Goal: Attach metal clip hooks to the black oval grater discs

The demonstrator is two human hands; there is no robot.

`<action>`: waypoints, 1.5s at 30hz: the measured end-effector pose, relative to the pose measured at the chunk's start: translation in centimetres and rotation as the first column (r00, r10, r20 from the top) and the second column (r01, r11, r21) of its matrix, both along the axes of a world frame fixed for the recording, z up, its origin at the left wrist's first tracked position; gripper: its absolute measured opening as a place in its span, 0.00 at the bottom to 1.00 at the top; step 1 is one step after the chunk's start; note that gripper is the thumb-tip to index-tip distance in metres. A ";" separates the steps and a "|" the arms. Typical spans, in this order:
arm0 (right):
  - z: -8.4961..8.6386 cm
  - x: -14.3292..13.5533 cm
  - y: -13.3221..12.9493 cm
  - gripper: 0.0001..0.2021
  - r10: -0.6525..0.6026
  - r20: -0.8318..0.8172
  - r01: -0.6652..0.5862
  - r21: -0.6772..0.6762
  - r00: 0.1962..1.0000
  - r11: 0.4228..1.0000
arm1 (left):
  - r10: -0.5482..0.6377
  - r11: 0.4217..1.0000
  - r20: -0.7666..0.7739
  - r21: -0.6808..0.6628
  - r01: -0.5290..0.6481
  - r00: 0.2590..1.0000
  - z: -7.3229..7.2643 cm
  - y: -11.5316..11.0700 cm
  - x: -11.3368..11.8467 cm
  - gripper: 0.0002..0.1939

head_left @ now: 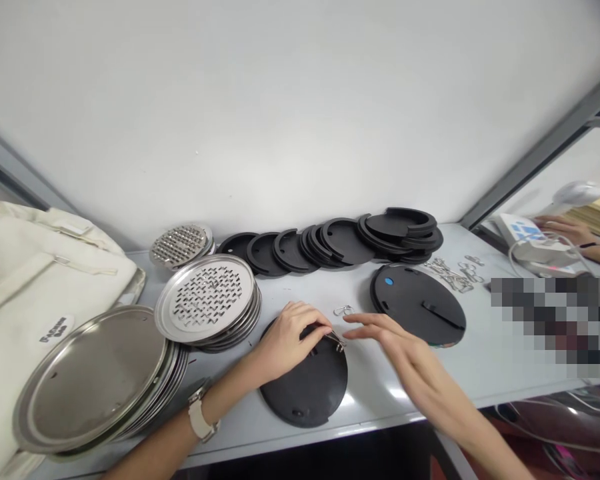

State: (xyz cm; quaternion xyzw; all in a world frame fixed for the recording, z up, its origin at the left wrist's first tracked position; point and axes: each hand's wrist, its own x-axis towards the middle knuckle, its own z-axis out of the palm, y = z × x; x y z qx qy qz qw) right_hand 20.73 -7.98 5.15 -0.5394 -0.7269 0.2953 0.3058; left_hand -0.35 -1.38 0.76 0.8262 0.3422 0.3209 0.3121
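Observation:
My left hand is over a round black disc lying flat near the table's front edge. Its thumb and fingers pinch a small metal wire clip above the disc's upper right part; the fingers cover part of the clip. Just to the right, my right hand has its fingers stretched out toward the clip and holds nothing I can see. Behind the gap between the hands, a few small wire clips lie on the grey table.
A stack of black discs stands at right, before a pile of wire clips. Black rimmed discs line the wall. At left are slotted metal plates, metal trays and a cream bag. Another person's hand shows far right.

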 end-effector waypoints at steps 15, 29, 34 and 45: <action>-4.6 -1.3 -2.4 0.20 -0.052 0.132 0.037 0.113 0.990 0.993 | -0.042 0.992 0.109 -0.114 0.054 0.993 0.9 -0.4 0.1 0.04; -4.9 -1.7 0.4 0.16 -0.117 -0.033 0.115 -0.056 0.993 0.992 | 0.035 0.996 -0.215 0.084 -0.017 0.976 0.8 -0.6 -0.5 0.12; -5.5 -2.1 1.3 0.16 -0.093 0.033 0.095 -0.046 0.995 0.994 | 0.042 0.972 -0.448 0.225 0.067 0.893 0.5 -0.8 -0.4 0.14; -4.0 -0.8 3.5 0.15 0.263 0.294 -0.225 -0.158 0.919 0.962 | -0.003 0.950 -0.536 0.262 0.170 0.844 -0.3 -0.3 0.5 0.14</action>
